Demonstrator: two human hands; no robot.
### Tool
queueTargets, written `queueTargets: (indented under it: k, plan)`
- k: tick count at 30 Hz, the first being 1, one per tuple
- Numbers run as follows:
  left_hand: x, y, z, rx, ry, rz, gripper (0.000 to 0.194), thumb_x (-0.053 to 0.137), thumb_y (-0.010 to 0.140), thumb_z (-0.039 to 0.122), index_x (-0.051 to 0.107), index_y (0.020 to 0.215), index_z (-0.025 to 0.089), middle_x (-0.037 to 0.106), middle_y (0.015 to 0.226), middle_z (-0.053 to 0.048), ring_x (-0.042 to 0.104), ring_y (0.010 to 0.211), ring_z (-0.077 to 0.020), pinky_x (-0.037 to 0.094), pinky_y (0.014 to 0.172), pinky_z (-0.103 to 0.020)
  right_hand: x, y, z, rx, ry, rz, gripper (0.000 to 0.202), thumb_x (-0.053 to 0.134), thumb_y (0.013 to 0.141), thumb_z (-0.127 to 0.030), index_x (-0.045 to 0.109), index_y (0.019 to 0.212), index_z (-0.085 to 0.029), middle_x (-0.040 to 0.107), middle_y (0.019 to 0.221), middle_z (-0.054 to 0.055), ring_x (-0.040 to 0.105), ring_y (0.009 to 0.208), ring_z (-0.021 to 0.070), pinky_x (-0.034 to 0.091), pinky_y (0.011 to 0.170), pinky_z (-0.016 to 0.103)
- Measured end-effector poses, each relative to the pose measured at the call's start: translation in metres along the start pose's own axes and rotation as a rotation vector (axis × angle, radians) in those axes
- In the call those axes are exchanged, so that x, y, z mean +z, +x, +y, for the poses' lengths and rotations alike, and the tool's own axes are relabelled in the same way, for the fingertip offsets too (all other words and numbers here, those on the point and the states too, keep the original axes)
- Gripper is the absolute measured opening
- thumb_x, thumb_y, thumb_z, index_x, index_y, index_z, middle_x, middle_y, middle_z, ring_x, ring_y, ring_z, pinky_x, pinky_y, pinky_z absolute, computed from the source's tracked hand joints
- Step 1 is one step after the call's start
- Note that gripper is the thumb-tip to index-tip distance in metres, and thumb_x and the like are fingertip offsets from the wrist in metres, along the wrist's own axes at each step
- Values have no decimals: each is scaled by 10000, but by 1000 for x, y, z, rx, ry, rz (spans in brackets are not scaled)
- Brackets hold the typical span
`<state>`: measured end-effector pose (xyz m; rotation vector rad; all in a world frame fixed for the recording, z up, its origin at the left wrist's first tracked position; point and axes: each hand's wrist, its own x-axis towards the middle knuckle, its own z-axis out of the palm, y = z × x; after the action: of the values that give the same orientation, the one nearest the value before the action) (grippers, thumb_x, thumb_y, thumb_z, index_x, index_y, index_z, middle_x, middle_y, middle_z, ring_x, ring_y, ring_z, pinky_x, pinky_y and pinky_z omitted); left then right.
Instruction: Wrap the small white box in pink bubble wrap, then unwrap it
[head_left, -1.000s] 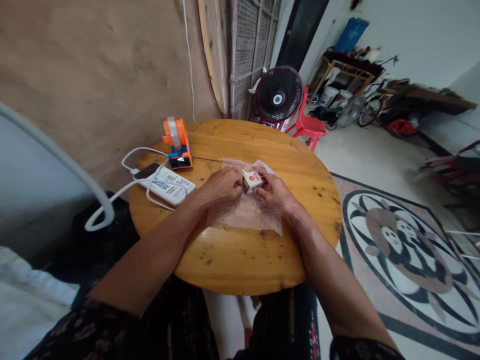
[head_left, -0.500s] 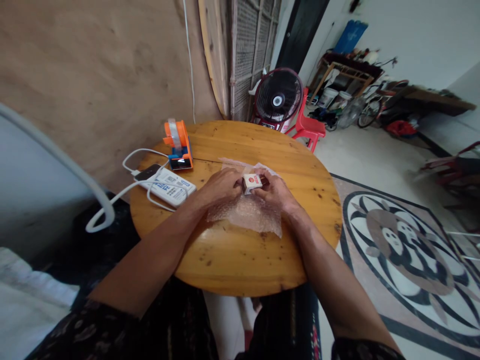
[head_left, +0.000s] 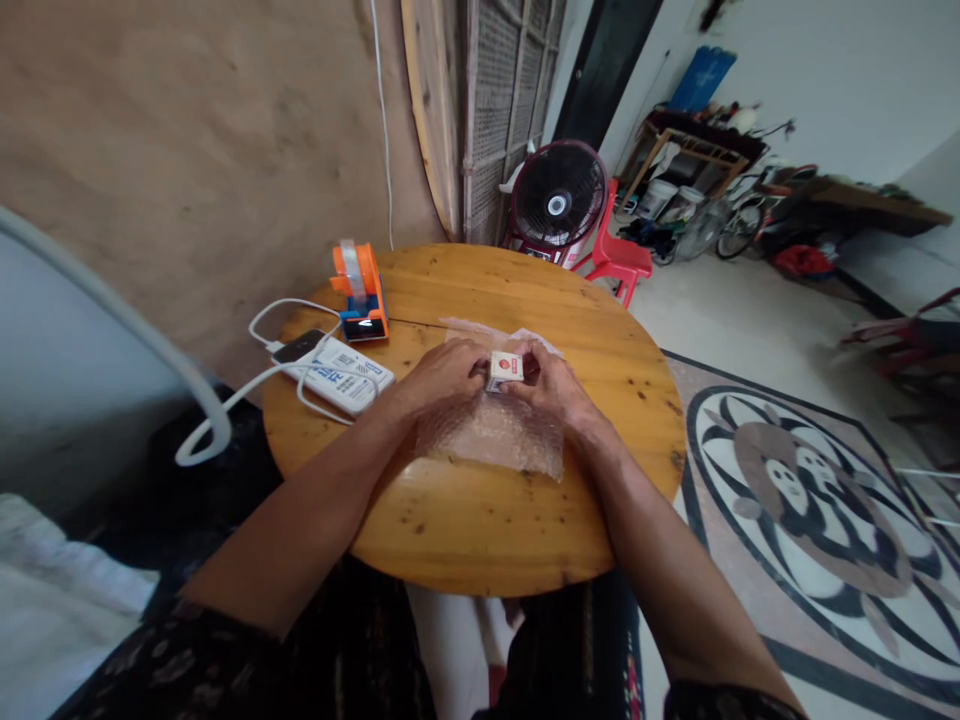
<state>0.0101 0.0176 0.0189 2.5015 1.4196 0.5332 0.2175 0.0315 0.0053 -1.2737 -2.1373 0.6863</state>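
A small white box (head_left: 506,368) with red print on top sits between my two hands, over a sheet of bubble wrap (head_left: 495,435). My left hand (head_left: 452,372) has its fingers curled at the box's left side. From the right, my right hand (head_left: 551,383) grips the box with the thumb along its front and the fingers behind. The bubble wrap lies flat on the round wooden table (head_left: 480,545), its near edge toward me. Some of my fingertips are hidden behind the box.
On the table's left lie a white power bank or box (head_left: 349,380) with a cable and an orange-and-blue tape dispenser (head_left: 362,290). Past the far edge stand a fan (head_left: 557,200) and a red plastic chair (head_left: 619,255). A thick white cable (head_left: 217,425) hangs at the left.
The small box has turned slightly, so its printed top faces me more squarely. Both hands stay about where they were, and the view has shifted a little.
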Motion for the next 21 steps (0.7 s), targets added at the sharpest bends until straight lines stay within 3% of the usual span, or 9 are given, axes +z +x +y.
queueTargets:
  k: [5, 11, 21]
  plan:
    - [0, 0, 0, 30, -9, 2, 209, 485, 804, 223, 676, 867, 165, 694, 874, -83, 601, 783, -212, 410, 666, -298, 0, 0, 0, -13, -9, -8, 467, 732, 717, -318, 546, 1134, -220, 706, 920, 41, 671, 823, 216, 524, 769, 360]
    - [-1, 1, 0, 24, 3, -24, 281, 459, 818, 212, 701, 954, 169, 699, 957, -102, 617, 867, -227, 442, 744, -314, -1, -2, -3, 15, -11, -5, 371, 746, 715, -346, 585, 1026, -223, 707, 838, 20, 671, 757, 203, 522, 710, 332]
    - [-3, 0, 3, 42, 18, -17, 259, 458, 812, 186, 700, 903, 176, 694, 913, -89, 611, 850, -220, 446, 746, -310, -6, -4, 0, -51, 1, -88, 380, 693, 756, -274, 581, 1116, -235, 711, 880, 14, 671, 802, 201, 515, 749, 327]
